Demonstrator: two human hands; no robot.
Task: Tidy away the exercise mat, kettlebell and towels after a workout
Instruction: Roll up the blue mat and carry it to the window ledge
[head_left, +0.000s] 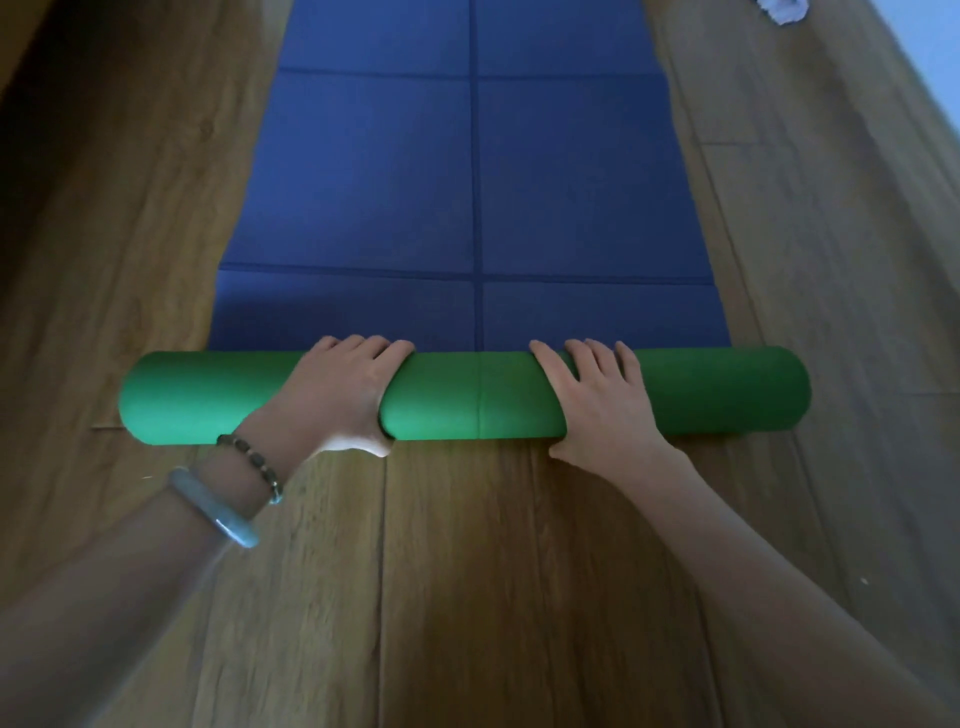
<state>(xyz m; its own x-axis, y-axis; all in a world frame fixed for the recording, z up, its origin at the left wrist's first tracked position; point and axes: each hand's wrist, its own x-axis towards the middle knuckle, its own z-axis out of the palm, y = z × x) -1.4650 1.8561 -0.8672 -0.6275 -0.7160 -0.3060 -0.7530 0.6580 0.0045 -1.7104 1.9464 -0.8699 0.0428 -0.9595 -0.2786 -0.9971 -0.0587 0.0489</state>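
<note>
The exercise mat (472, 171) lies on the wooden floor, blue side up with crease lines, stretching away from me. Its near end is rolled into a thick green roll (467, 397) lying across the view. My left hand (337, 395) curls over the roll left of its middle, thumb at the near side. My right hand (597, 400) presses flat on top of the roll right of its middle, fingers spread. A white towel (782, 9) shows partly at the top right edge. No kettlebell is in view.
Wooden plank floor (457, 571) surrounds the mat on both sides and in front of the roll. A pale wall or baseboard (930, 62) runs along the far right. Bracelets sit on my left wrist.
</note>
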